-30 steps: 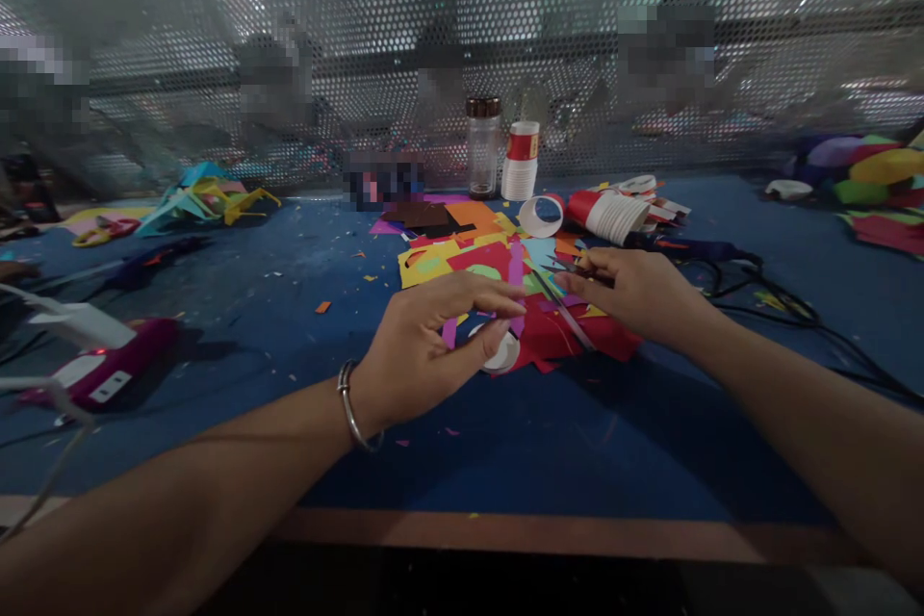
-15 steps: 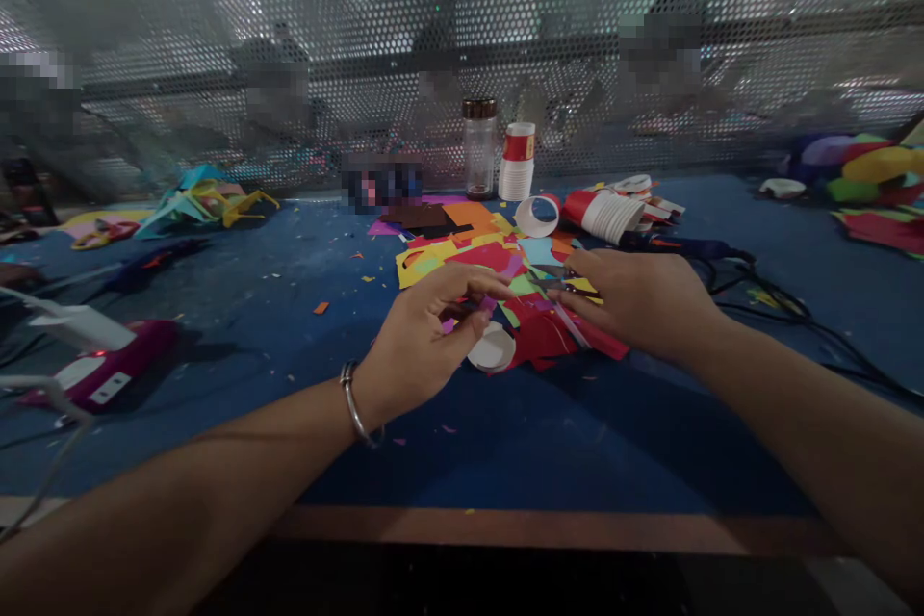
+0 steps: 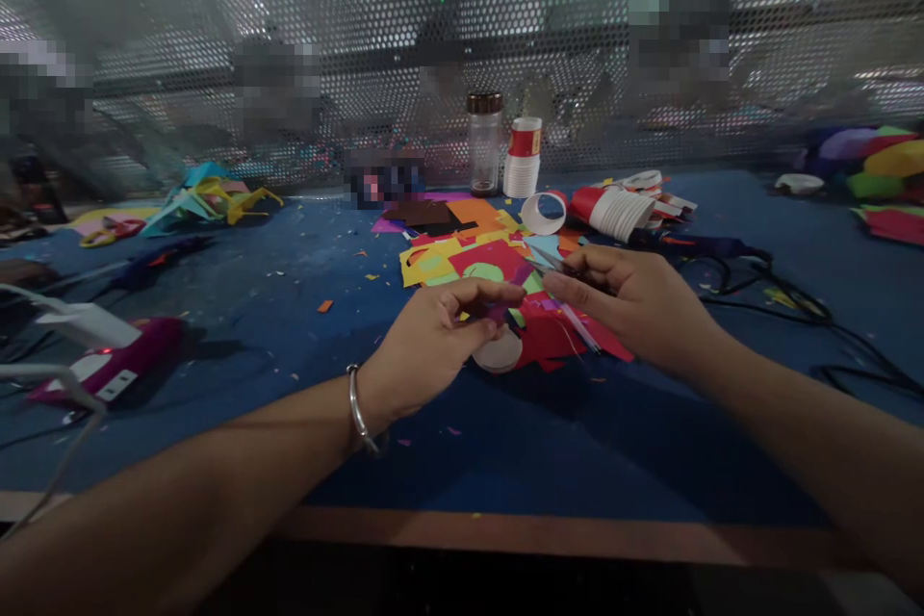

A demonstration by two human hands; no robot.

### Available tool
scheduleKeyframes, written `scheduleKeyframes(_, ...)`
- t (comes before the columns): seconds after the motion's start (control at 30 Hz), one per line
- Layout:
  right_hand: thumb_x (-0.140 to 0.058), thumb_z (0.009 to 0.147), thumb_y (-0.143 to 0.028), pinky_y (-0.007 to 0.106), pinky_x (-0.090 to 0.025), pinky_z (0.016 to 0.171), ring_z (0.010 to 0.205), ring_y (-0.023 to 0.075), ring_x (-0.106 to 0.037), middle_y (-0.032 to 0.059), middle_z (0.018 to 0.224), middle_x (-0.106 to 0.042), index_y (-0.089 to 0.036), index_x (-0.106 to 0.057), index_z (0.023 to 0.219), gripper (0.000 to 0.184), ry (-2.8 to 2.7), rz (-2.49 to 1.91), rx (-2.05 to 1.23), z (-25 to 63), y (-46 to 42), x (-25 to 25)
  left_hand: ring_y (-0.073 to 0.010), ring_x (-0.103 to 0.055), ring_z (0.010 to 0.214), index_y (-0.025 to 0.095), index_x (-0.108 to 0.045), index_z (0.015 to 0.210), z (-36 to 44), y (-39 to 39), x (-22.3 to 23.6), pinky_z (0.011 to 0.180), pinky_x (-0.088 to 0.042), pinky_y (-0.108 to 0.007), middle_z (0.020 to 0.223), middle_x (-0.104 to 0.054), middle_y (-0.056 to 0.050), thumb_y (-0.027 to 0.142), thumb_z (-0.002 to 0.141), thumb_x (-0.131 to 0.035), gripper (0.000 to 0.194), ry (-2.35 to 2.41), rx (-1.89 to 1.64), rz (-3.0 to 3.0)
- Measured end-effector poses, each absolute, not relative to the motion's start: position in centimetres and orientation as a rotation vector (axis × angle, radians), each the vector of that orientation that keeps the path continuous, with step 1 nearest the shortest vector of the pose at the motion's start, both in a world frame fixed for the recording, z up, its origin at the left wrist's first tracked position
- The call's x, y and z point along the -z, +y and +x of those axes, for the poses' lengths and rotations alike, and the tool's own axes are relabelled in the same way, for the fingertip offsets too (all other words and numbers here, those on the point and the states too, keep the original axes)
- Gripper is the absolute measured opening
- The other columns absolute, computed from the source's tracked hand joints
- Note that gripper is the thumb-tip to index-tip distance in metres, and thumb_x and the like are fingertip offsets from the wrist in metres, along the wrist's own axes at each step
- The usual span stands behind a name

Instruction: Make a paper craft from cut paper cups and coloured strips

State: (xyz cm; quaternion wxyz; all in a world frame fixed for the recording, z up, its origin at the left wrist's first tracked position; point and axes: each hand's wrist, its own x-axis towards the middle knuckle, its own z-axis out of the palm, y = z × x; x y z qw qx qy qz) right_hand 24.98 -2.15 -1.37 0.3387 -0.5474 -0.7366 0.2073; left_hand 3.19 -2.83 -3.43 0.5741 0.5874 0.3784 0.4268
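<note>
My left hand (image 3: 433, 346), with a metal bangle on the wrist, pinches a small purple paper strip (image 3: 500, 310) between thumb and fingers. My right hand (image 3: 635, 308) is closed round a pair of scissors (image 3: 552, 265) whose blades point left toward the strip. Both hands hover over a pile of coloured paper scraps (image 3: 491, 265) on the blue table (image 3: 289, 308). A white round paper disc (image 3: 498, 353) lies just under my left fingers.
A clear jar (image 3: 483, 144) and a stack of red-and-white paper cups (image 3: 522, 159) stand at the back. More cups (image 3: 613, 210) lie tipped to the right. A purple glue gun (image 3: 108, 366) rests at left, black cables (image 3: 780, 294) at right, a perforated screen behind.
My left hand has drawn slightly toward me and folded the purple strip smaller between its fingers. The right hand has swung the scissors closer to the strip.
</note>
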Motion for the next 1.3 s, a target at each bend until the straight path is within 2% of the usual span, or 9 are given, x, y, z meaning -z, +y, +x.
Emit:
scheduleKeyframes(0.1,-0.06,0.084,-0.071,0.029,-0.029,0.051,0.055,0.0127,-0.041,0.0006,0.066,-0.055,-0.02,-0.064,0.079,0.052,-1.904,-1.418,-0.591,24.9,-2.5,1.4,-0.0105,-0.066,0.075,0.02,-0.081,0.096,3.3,-3.1,3.0,0.072,-0.051,-0.022,0.091,-0.078,-0.002,0.003,0.074,-0.07,0.031,0.908,-1.003,1.317)
scheduleKeyframes(0.2,-0.063,0.085,-0.067,0.028,-0.029,0.05,0.056,0.0126,-0.04,0.0008,0.067,-0.055,-0.019,-0.065,0.08,0.048,-1.888,-1.383,-0.624,25.0,-2.5,1.3,-0.0115,-0.066,0.076,0.02,-0.082,0.096,3.2,-3.0,3.0,0.071,-0.051,-0.023,0.091,-0.078,-0.003,0.013,0.075,-0.078,0.023,0.91,-1.039,1.265)
scheduleKeyframes(0.4,-0.062,0.085,-0.072,0.026,-0.028,0.049,0.055,0.0111,-0.038,-0.0014,0.062,-0.05,-0.018,-0.067,0.079,0.054,-1.938,-1.352,-0.756,25.1,-2.6,0.9,-0.011,-0.06,0.067,0.021,-0.079,0.114,2.7,-2.5,3.3,0.064,-0.048,-0.021,0.075,-0.071,0.0,0.019,0.075,-0.082,0.039,0.937,-1.148,1.362)
scheduleKeyframes(0.57,-0.061,0.088,-0.065,0.025,-0.026,0.048,0.054,0.0104,-0.034,-0.004,0.058,-0.042,-0.02,-0.064,0.07,0.049,-2.033,-1.286,-0.939,24.6,-2.9,0.9,-0.0118,-0.061,0.065,0.021,-0.078,0.116,2.6,-2.5,3.4,0.062,-0.048,-0.021,0.073,-0.071,0.0,0.022,0.076,-0.082,0.041,0.906,-1.169,1.423)
scheduleKeyframes(0.7,-0.062,0.086,-0.068,0.026,-0.025,0.048,0.053,0.0101,-0.033,-0.0049,0.059,-0.042,-0.02,-0.067,0.074,0.05,-2.004,-1.26,-1.073,24.1,-3.2,0.9,-0.0107,-0.061,0.062,0.02,-0.077,0.115,3.0,-2.8,3.4,0.06,-0.048,-0.02,0.07,-0.072,0.0,0.019,0.073,-0.083,0.042,0.846,-1.127,1.39)
scheduleKeyframes(0.9,-0.059,0.086,-0.071,0.028,-0.024,0.05,0.055,0.0108,-0.031,-0.0047,0.06,-0.041,-0.021,-0.059,0.065,0.054,-2.036,-1.208,-1.041,24.1,-3.3,0.9,-0.0082,-0.061,0.061,0.021,-0.08,0.107,3.6,-3.2,3.2,0.059,-0.049,-0.017,0.068,-0.072,0.003,0.011,0.066,-0.086,0.043,0.762,-1.091,1.318)
scheduleKeyframes(1.1,-0.061,0.087,-0.068,0.028,-0.027,0.051,0.055,0.0114,-0.034,-0.0047,0.059,-0.04,-0.022,-0.053,0.062,0.053,-2.057,-1.222,-1.051,24.1,-3.3,1.0,-0.009,-0.063,0.064,0.024,-0.077,0.117,3.4,-3.2,3.5,0.061,-0.051,-0.017,0.075,-0.076,0.001,0.011,0.072,-0.082,0.047,0.735,-1.071,1.353)
scheduleKeyframes(1.3,-0.058,0.087,-0.069,0.027,-0.029,0.052,0.056,0.0119,-0.037,-0.004,0.059,-0.041,-0.022,-0.051,0.06,0.055,-2.083,-1.226,-1.022,24.2,-3.2,1.1,-0.0102,-0.061,0.067,0.021,-0.074,0.123,3.4,-2.9,3.8,0.062,-0.051,-0.019,0.075,-0.072,0.0,0.017,0.074,-0.08,0.049,0.762,-1.065,1.437)
